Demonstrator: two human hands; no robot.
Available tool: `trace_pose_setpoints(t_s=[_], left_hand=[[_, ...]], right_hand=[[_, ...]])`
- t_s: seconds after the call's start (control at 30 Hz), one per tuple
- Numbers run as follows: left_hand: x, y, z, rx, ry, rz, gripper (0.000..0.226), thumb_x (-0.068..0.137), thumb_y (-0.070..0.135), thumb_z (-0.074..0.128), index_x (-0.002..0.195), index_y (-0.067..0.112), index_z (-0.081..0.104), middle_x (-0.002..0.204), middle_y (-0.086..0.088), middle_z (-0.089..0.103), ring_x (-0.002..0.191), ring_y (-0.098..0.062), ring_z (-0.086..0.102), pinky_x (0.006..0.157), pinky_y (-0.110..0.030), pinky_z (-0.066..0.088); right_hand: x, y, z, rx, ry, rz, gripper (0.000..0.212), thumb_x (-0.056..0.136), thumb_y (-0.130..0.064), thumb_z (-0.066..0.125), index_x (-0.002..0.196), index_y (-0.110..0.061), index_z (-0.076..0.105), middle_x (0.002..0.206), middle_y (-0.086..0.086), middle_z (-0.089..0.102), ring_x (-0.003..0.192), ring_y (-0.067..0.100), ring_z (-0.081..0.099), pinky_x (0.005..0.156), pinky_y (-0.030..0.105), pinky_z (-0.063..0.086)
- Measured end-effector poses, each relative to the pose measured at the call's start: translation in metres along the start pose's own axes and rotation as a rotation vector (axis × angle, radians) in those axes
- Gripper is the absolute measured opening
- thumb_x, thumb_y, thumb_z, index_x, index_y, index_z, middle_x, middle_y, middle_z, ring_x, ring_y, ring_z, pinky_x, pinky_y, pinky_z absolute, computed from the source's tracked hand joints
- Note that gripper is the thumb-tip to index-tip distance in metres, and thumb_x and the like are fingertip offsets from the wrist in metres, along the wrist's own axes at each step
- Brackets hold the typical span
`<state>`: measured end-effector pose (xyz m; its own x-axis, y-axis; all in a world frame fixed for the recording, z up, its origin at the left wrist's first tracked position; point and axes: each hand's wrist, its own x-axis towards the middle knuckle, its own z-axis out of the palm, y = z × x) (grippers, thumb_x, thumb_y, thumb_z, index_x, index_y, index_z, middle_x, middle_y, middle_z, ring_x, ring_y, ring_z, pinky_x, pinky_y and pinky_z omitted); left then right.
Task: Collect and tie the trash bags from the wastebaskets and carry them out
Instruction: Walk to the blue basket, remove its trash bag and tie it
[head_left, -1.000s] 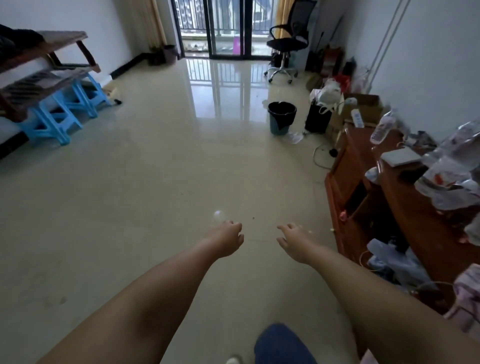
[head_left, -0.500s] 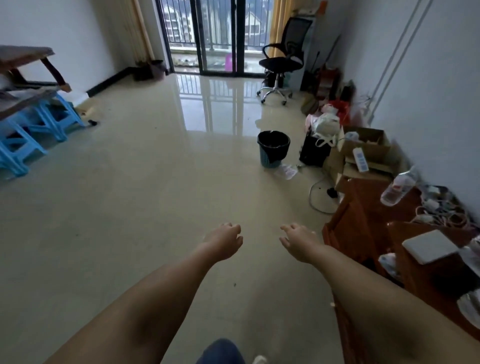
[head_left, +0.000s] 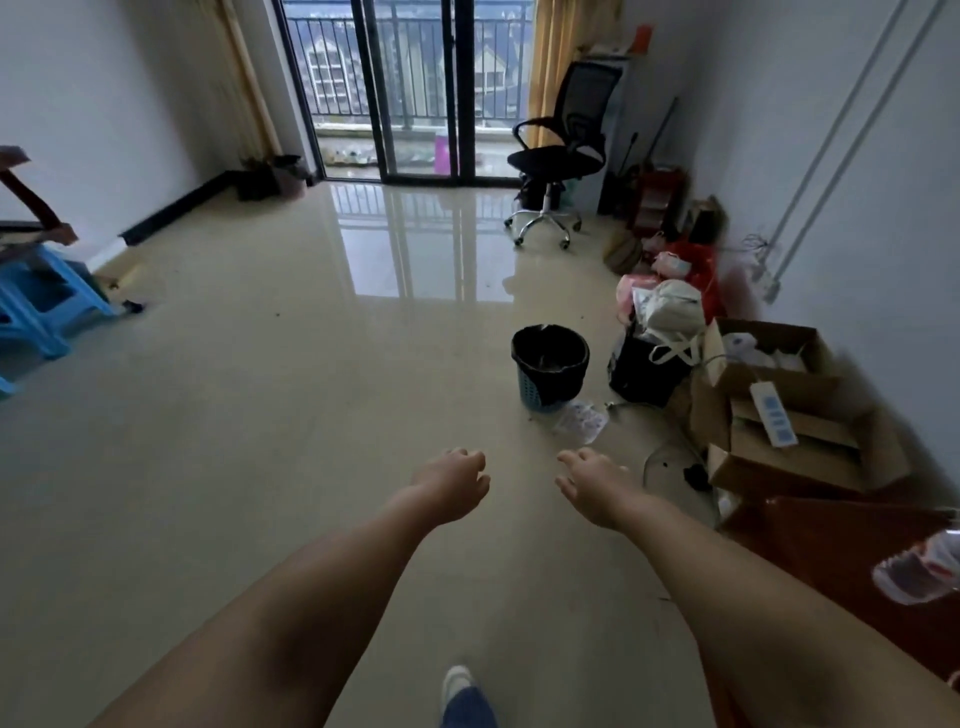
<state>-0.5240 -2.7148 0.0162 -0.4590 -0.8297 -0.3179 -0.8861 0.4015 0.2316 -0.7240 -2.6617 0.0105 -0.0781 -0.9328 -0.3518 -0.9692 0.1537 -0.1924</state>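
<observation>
- Blue stools (head_left: 36, 306) are sitting at the far left by the wall, well apart from anything the task needs.
- The left hand (head_left: 451, 486) is reaching forward over the bare floor (head_left: 260, 415), fingers loosely curled, holding nothing.
- The right hand (head_left: 592, 480) is hanging just beside it, fingers relaxed and slightly spread, also holding nothing.
- The bin (head_left: 549, 366) is standing ahead of both hands, its black bag (head_left: 550, 340) folded over the rim, still untied.
- A wrapper (head_left: 581, 422) is lying on the floor against the bin's base; stepping on it on this glossy floor could mean a slip.
- A second black bin (head_left: 647, 371) is overflowing, so lifting its bag carelessly could be spilling rubbish.
- A cable (head_left: 670, 457) is looping near the boxes (head_left: 795, 410); a foot could be catching in it.
</observation>
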Motion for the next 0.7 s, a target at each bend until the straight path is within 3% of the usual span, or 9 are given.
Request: trace_pose_setpoints(t_s=[0.3, 0.7], left_hand=[[0.198, -0.034, -0.074, 0.002, -0.053, 0.039, 0.038, 0.098, 0.034, 0.036, 0.126, 0.012, 0.049, 0.129, -0.011, 0.052, 0.115, -0.029, 0.052, 0.093, -0.039, 0.045], [0.512, -0.036, -0.099, -0.045, -0.118, 0.003, 0.037, 0.098, 0.033, 0.036, 0.125, 0.011, 0.050, 0.127, -0.013, 0.054, 0.115, -0.031, 0.052, 0.095, -0.039, 0.046]], right_hand=[[0.187, 0.028, -0.064, 0.054, -0.036, 0.054, 0.045, 0.098, -0.037, 0.032, 0.138, -0.017, 0.033, 0.141, 0.012, 0.038, 0.128, 0.032, 0.041, 0.099, 0.045, 0.037], [0.474, 0.143, -0.121, 0.087, -0.137, 0.096, 0.045, 0.098, -0.037, 0.032, 0.138, -0.018, 0.033, 0.141, 0.013, 0.038, 0.127, 0.035, 0.042, 0.101, 0.045, 0.038]])
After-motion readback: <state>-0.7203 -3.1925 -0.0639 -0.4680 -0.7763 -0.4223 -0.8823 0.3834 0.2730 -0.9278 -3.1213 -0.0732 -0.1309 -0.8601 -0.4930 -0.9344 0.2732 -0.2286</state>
